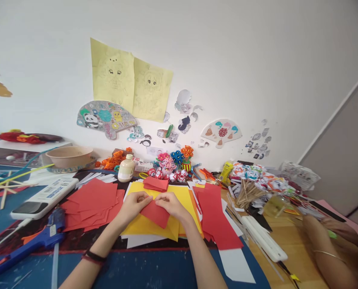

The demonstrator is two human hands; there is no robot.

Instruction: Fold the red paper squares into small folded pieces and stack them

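Red paper [155, 214], top edge hidden under both hands' fingertips [147, 199].

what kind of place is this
Probably a home or classroom craft corner. Drawings and paper fans are stuck on the wall, red paper lies in stacks on the table, and a glue gun sits near the left hand, which folds a red sheet with the right hand.

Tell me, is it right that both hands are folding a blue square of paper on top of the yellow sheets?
Not quite: the head view shows the paper is red, not blue. The left hand and right hand do hold it over the yellow sheets.
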